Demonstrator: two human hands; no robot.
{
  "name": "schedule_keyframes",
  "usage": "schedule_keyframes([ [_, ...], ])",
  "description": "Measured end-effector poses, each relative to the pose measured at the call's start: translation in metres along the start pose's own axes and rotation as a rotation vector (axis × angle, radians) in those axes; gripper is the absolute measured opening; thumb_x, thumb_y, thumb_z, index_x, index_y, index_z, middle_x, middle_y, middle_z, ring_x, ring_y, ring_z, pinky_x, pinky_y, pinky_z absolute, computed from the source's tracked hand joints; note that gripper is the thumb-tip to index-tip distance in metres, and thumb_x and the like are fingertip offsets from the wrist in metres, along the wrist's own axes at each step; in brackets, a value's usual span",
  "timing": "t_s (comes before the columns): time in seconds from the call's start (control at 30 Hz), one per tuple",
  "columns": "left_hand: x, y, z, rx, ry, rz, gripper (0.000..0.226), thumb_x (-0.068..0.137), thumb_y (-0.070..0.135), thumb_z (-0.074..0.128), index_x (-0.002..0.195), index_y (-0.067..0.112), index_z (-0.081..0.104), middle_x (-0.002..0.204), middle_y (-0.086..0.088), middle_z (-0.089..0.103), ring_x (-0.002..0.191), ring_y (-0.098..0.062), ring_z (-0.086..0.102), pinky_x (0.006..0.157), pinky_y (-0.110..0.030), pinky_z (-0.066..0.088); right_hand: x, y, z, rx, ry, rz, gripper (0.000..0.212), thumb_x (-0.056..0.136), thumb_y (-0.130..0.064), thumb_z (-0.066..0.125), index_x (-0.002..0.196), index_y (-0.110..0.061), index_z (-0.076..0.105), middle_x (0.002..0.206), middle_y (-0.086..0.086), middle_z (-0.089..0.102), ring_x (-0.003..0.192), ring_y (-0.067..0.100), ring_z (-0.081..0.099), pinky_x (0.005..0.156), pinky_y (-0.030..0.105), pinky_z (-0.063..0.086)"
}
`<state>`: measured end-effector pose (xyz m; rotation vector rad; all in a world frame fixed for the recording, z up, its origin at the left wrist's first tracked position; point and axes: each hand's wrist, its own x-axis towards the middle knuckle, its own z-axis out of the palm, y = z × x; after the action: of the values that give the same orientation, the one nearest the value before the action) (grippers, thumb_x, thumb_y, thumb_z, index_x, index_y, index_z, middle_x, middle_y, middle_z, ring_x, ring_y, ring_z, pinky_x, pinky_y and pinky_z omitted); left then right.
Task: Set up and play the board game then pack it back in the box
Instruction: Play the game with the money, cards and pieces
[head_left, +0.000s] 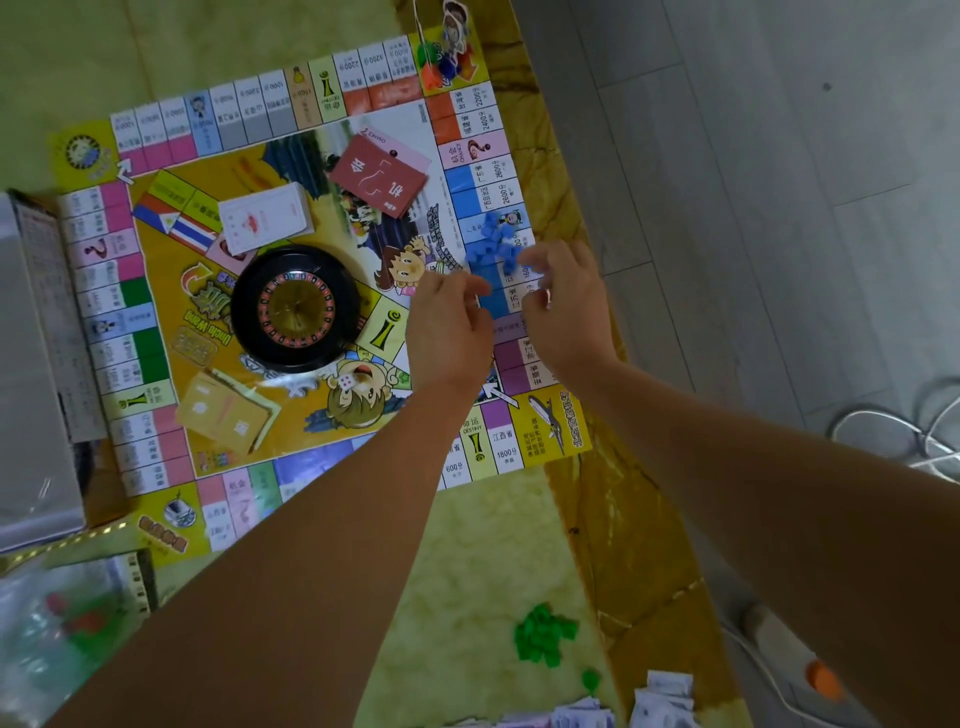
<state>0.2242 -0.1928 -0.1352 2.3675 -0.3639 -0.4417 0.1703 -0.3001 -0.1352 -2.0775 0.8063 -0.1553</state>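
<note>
1. Well, I am watching the game board (171, 249) lying unfolded and flat.
2. A black roulette wheel (295, 307) is sitting on the board's middle.
3. The left hand (449, 322) and right hand (566, 306) are hovering over the board's right edge with fingers curled (blurred, so I cannot tell whether either is gripping anything).
4. Blue pieces (493, 244) are lying heaped just beyond the fingertips.

Game board (171, 364) lies open and flat, with the black roulette wheel (296, 309) at its centre. Red card deck (379, 176) and white deck (267, 215) sit beyond the wheel, yellow cards (228, 418) toward the near-left corner. Blue pieces (493, 244) are heaped on the board's right edge, and green pieces (545, 634) are piled off-board by the table's right edge.
</note>
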Motion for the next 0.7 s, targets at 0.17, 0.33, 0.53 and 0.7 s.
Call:
schedule_keyframes([
  [0.17,-0.046,-0.007,-0.006,0.112,-0.108,-0.058,0.019,0.092,0.013,0.049,0.099,0.016,0.067,0.096,-0.004,0.066,0.082,-0.023,0.06,0.068,-0.033,0.045,-0.042,0.005,-0.003,-0.025,-0.162,0.055,0.018,0.091,-0.004,0.051,0.095,-0.014,0.065,0.092,-0.007,0.064,0.071,0.004,0.056,0.061,0.018,0.043],
  [0.33,-0.104,-0.018,-0.015,0.169,-0.169,-0.096,0.019,0.095,0.018,0.048,0.103,0.015,0.064,0.09,-0.004,0.066,0.081,-0.022,0.06,0.062,-0.03,0.04,-0.095,0.012,-0.007,-0.08,-0.339,0.103,0.015,0.091,-0.009,0.054,0.095,-0.014,0.067,0.089,0.001,0.066,0.076,0.013,0.058,0.062,0.021,0.043],
  [0.53,-0.179,-0.045,-0.025,0.21,-0.295,-0.113,0.017,0.09,0.018,0.053,0.104,0.022,0.063,0.084,0.007,0.058,0.078,-0.014,0.055,0.064,-0.025,0.038,-0.17,0.019,-0.014,-0.099,-0.383,0.153,0.013,0.092,-0.01,0.054,0.096,-0.011,0.066,0.085,-0.001,0.065,0.077,0.013,0.058,0.066,0.024,0.044],
  [0.7,-0.235,-0.065,-0.026,0.234,-0.417,-0.082,0.025,0.085,0.011,0.058,0.11,0.017,0.061,0.1,-0.003,0.059,0.087,-0.021,0.059,0.075,-0.033,0.048,-0.23,0.027,-0.018,-0.149,-0.376,0.207,0.013,0.089,-0.007,0.056,0.098,-0.016,0.062,0.088,-0.003,0.062,0.08,0.013,0.059,0.065,0.025,0.045],
])
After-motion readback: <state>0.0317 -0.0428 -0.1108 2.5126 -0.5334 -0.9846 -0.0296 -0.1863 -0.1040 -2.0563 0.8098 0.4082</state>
